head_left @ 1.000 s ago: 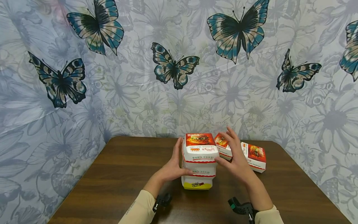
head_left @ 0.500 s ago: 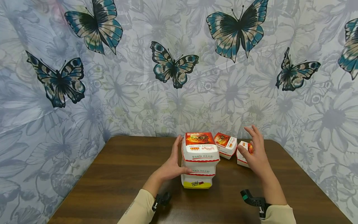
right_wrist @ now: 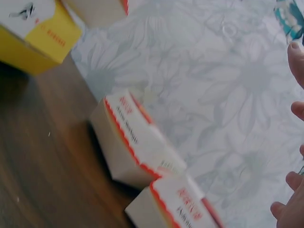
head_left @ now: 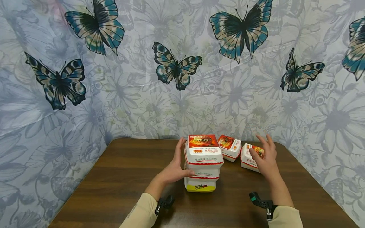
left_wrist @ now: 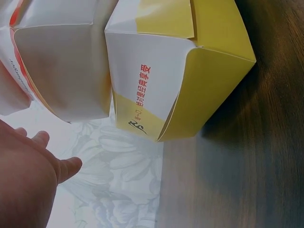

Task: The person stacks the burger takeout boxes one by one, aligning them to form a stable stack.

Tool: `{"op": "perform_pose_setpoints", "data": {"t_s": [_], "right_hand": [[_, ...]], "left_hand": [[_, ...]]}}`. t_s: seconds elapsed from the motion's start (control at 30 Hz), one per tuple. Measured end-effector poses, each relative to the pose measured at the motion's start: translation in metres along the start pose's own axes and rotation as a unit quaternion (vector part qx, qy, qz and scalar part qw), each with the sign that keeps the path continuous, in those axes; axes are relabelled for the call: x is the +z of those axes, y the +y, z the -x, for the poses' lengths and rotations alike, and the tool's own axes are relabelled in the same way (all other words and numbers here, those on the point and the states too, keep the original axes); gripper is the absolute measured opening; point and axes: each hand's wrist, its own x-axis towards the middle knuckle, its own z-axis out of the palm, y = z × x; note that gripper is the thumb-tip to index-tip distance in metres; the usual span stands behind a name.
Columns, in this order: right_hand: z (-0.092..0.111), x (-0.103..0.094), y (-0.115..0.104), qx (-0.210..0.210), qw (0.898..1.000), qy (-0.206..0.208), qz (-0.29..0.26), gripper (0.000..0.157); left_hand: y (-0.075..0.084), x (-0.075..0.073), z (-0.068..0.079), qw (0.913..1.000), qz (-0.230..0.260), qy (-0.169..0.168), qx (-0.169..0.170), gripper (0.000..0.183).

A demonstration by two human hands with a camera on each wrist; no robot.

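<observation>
A stack of three white burger boxes with red-and-white printing stands mid-table, its lowest box partly yellow. My left hand is at the stack's left side, fingers stretched up along it and thumb at the front of the middle box. Over the rightmost burger box is my right hand, fingers spread and nothing in it; contact with that box cannot be made out. Another burger box lies between that one and the stack. In the right wrist view two low boxes show below the fingers.
The brown wooden table ends at its far edge against a wall hanging with butterflies and flowers. A black camera mount sits on the left wrist, another mount on the right.
My right hand has moved right, away from the stack, to the rightmost burger box. That box now sits a little further left than a second ago. The left hand and stack stay put.
</observation>
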Motion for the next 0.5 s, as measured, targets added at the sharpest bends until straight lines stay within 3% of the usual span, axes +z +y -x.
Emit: {"op": "perform_pose_setpoints", "data": {"t_s": [0.2,0.5], "right_hand": [[0.004,-0.003,0.021,0.059,0.998,0.013,0.009,0.064],[0.008,-0.004,0.046,0.175,0.984,-0.041,0.002,0.07]], "left_hand": [[0.0,0.0,0.0,0.9999,0.002,0.005,0.014,0.128],[0.002,0.0,0.001,0.9996,0.007,0.009,0.026,0.127]]}}
